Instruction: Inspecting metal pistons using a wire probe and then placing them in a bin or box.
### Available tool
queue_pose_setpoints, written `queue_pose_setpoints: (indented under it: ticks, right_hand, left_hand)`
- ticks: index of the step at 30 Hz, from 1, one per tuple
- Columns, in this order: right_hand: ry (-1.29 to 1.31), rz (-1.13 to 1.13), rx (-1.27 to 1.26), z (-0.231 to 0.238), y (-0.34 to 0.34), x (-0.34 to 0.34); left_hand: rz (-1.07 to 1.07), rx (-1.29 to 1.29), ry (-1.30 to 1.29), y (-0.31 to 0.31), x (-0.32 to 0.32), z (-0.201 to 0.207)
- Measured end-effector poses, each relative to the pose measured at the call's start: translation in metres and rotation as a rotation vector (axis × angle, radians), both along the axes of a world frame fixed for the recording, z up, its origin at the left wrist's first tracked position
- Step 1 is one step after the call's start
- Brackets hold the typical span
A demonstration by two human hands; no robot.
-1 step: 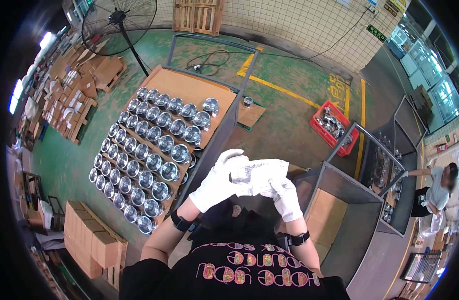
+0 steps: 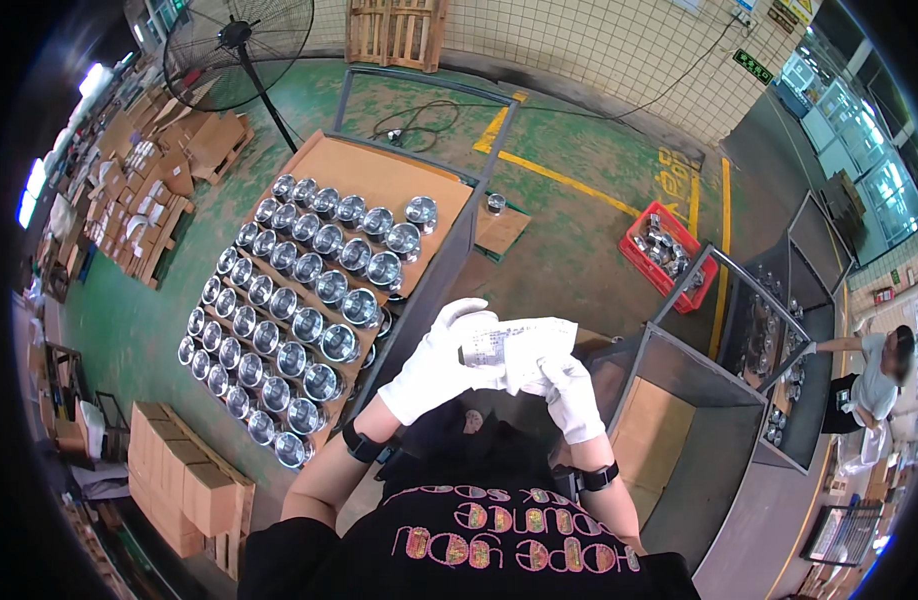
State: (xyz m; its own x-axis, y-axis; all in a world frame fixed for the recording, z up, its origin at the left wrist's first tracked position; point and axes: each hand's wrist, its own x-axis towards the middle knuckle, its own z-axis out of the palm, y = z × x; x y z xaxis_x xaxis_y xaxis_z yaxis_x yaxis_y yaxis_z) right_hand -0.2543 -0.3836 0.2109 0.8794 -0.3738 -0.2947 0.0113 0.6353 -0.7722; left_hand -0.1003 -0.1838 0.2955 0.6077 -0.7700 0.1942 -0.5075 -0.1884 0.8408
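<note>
A white slip of paper with small print is held up in front of my body. My left hand, in a white glove, grips its left end with the fingers partly curled. On the lower right part of the slip, my gloved right hand pinches the paper, its fingertips partly hidden by it. To the left of my hands, rows of shiny round metal parts stand on layered cardboard beside a grey metal frame wall. Neither hand touches them.
A red crate of metal parts sits on the floor at right. Nearer stands a grey metal bin with cardboard inside. Another person works at the far right. A large fan, boxes and a wooden pallet are around.
</note>
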Motion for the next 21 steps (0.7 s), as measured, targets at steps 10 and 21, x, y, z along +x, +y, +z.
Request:
queue_pose_setpoints:
  ticks: [10,21]
  right_hand:
    - [-0.144,0.025,0.145,-0.03,-0.006,-0.002]
    - [-0.115,-0.012,0.193,-0.026,-0.002,-0.001]
  left_hand:
    - [0.002,-0.09,0.221,-0.007,-0.004,0.004]
    - [0.034,-0.086,0.469,-0.008,-0.003,-0.029]
